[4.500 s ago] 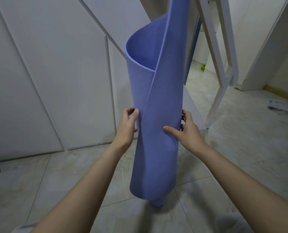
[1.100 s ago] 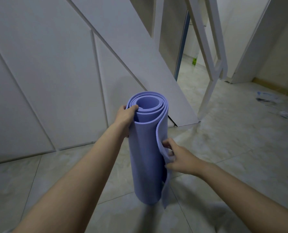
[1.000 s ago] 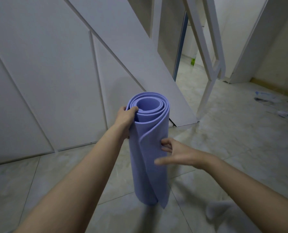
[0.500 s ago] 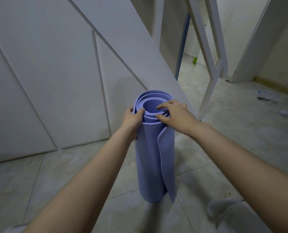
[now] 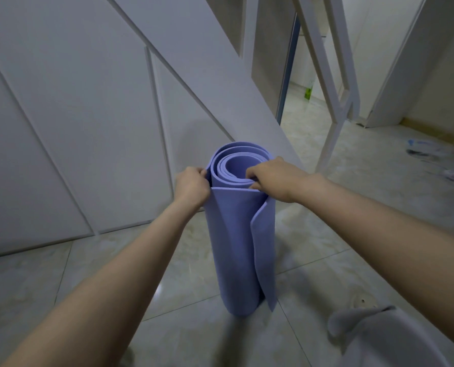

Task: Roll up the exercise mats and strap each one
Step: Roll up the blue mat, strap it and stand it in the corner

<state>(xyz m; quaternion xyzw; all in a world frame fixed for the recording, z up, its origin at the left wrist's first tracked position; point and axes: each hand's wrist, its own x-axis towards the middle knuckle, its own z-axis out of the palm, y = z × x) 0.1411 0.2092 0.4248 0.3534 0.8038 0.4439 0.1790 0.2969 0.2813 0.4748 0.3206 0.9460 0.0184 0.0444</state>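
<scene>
A purple exercise mat (image 5: 236,250) stands upright on the tiled floor as a loose roll, its spiral top facing me. Its outer flap hangs free down the right side. My left hand (image 5: 192,185) grips the outer layer at the top left rim. My right hand (image 5: 270,178) reaches over the top right rim, its fingers curled over the inner layers of the roll. No strap is in view.
White panelled walls (image 5: 74,128) rise close behind and left of the mat. A white railing (image 5: 331,83) slants down at the right, next to a doorway. Scattered items (image 5: 432,157) lie on the floor at far right. A grey piece of cloth (image 5: 374,329) lies at bottom right.
Since the earliest frame the mat went from a tall loose cone to a compact upright roll. In the last second my right hand rose from the mat's side to its top rim.
</scene>
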